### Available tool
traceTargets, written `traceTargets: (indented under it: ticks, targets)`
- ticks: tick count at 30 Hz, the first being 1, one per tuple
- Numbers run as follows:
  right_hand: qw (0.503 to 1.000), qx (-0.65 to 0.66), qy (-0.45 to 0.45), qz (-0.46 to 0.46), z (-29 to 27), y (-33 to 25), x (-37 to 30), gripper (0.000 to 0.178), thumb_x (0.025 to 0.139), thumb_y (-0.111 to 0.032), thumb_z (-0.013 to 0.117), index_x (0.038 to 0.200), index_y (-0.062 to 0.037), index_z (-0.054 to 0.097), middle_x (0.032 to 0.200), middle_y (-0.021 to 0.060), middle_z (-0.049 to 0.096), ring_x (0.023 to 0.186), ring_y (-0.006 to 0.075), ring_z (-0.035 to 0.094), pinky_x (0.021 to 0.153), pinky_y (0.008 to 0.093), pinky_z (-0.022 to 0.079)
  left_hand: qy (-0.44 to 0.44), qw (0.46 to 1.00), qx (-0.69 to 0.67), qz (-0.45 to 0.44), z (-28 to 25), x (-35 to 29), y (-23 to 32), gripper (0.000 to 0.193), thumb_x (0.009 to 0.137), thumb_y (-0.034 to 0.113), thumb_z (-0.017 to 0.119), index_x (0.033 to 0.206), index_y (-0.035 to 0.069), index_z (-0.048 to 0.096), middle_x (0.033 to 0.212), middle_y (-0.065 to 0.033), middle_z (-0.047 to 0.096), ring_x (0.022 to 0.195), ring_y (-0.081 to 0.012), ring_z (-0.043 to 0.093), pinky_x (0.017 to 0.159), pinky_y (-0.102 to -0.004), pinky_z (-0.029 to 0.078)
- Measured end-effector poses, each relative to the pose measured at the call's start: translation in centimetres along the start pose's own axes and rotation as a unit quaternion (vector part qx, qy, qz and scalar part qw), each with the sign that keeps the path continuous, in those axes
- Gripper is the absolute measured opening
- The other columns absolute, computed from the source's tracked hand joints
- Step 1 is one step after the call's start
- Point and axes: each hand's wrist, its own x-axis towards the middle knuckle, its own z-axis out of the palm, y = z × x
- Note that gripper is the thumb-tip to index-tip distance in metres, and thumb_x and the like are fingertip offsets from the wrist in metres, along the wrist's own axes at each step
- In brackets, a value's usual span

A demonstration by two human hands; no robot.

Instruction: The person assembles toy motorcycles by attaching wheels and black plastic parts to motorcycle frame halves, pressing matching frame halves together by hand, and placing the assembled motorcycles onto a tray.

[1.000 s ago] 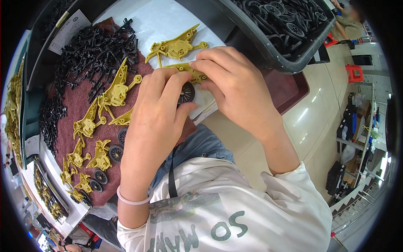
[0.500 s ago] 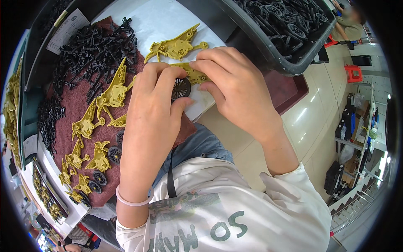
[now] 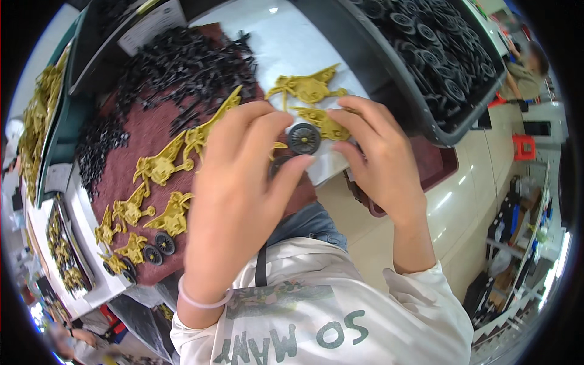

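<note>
My right hand (image 3: 380, 152) pinches a yellow plastic toy bike frame (image 3: 331, 128) between thumb and fingers at its right end. A black spoked wheel (image 3: 304, 146) with a yellow centre sits at the frame's left end. My left hand (image 3: 243, 164) is beside that wheel, thumb and fingers spread, the thumb tip close to the lower rim. Another yellow frame (image 3: 309, 88) lies just beyond on the white table surface. To the left, several similar yellow frames (image 3: 161, 167) lie on a dark red cloth (image 3: 146, 137), some with black wheels (image 3: 164, 243) at the near end.
Small black plastic parts (image 3: 182, 70) are heaped on the cloth's far side. At the far right stands a large dark bin (image 3: 398, 79) full of black wheels (image 3: 444, 61). Beyond it are a red stool (image 3: 523, 148) and a seated person (image 3: 526, 73).
My left fingers have moved apart and off the wheel, which shows whole now. The view has shifted, so the table things appear farther right and lower. My right hand keeps its pinch.
</note>
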Motion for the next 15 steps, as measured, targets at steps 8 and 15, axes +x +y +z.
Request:
traceTargets:
  ticks: [8, 15]
  targets:
    - [0.992, 0.067, -0.011, -0.104, 1.4, -3.3, 7.0, 0.020, 0.080, -0.005, 0.070, 0.099, -0.0027, 0.067, 0.101, 0.0092, 0.066, 0.098, 0.0296, 0.063, 0.082, 0.0400, 0.052, 0.097, 0.977, 0.058, -0.182, -11.4, -7.1, -6.7, 0.017, 0.085, 0.002, 0.068, 0.101, -0.003, 0.065, 0.102, -0.0119, 0.066, 0.095, -0.0218, 0.064, 0.085, -0.0324, 0.049]
    - [0.969, -0.092, -0.167, -0.154, 7.5, -6.2, 16.0, 0.017, 0.080, -0.004, 0.068, 0.097, -0.0032, 0.065, 0.094, 0.0103, 0.066, 0.096, 0.0291, 0.065, 0.077, 0.0419, 0.050, 0.020, 0.984, 0.019, -0.178, -15.8, -3.7, -10.8, 0.017, 0.089, 0.007, 0.065, 0.103, -0.003, 0.064, 0.092, -0.0088, 0.068, 0.085, -0.0166, 0.064, 0.079, -0.0281, 0.050]
